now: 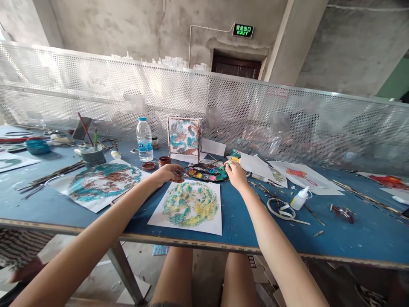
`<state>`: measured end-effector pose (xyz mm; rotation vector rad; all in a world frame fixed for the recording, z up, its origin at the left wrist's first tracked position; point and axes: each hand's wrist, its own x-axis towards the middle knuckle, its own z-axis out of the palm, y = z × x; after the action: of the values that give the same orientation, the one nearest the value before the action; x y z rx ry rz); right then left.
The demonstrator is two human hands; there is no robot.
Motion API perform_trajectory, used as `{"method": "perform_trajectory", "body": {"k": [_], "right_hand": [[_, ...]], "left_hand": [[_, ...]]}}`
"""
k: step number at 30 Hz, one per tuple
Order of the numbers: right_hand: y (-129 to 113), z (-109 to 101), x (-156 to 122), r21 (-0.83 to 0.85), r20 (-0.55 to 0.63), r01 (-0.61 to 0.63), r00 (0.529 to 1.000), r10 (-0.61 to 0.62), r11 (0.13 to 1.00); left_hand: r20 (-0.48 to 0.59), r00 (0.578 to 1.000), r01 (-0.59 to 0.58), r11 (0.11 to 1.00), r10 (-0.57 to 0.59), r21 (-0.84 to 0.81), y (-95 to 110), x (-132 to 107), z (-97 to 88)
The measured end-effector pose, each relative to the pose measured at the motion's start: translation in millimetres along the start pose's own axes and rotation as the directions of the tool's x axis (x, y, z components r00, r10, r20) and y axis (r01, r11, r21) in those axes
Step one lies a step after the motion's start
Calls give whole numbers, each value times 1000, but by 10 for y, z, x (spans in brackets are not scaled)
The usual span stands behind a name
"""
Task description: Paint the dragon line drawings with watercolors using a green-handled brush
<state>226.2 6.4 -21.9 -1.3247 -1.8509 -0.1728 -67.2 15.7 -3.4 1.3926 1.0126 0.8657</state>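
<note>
An oval paint palette (209, 176) with several coloured wells lies on the table behind a sheet bearing a yellow and green round design (191, 204). My left hand (168, 173) is at the palette's left end, its curled, stained fingers closed about the edge; their exact contact is partly hidden. Over the palette's right end, my right hand (235, 174) pinches a thin green-handled paintbrush (228, 164), most of it hidden by the fingers. Behind the palette stands a framed picture (184, 137) in teal and brown. An open brown paint jar (164, 161) stands beside its lid (148, 166).
A water bottle (145, 140) stands behind the lid. At left are a teal and brown painting (105, 183) and a brush cup (92, 156). To the right lie thin sticks, a coiled strip (281, 209), a white glue bottle (299, 198) and paper sheets. A perforated metal screen (243, 115) borders the table.
</note>
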Motion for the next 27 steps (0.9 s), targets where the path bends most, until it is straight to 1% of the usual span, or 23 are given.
{"method": "perform_trajectory", "body": {"k": [4, 8, 10, 14, 19, 24, 27], "right_hand": [[6, 6, 0, -1, 3, 18, 1000, -18, 1000], [38, 19, 3, -12, -7, 1, 1000, -1, 1000], [56, 26, 7, -15, -20, -11, 1000, 10, 1000], [82, 30, 14, -20, -7, -32, 999, 32, 999], [99, 28, 20, -6, 11, -13, 1000, 13, 1000], [86, 11, 19, -16, 10, -41, 999, 41, 999], [71, 2, 16, -18, 15, -46, 999, 46, 999]], "left_hand": [[39, 999, 0, 1000, -1, 23, 7, -9, -1], [58, 998, -26, 999, 24, 41, -13, 7, -16], [56, 998, -31, 999, 29, 39, -24, 16, -23], [38, 999, -15, 999, 13, 51, -26, 19, -20], [14, 1000, -11, 994, 9, 108, -6, 8, -4], [-2, 999, -47, 987, 48, 157, -1, 12, -5], [-8, 999, -50, 984, 52, 172, 5, 8, 3]]}}
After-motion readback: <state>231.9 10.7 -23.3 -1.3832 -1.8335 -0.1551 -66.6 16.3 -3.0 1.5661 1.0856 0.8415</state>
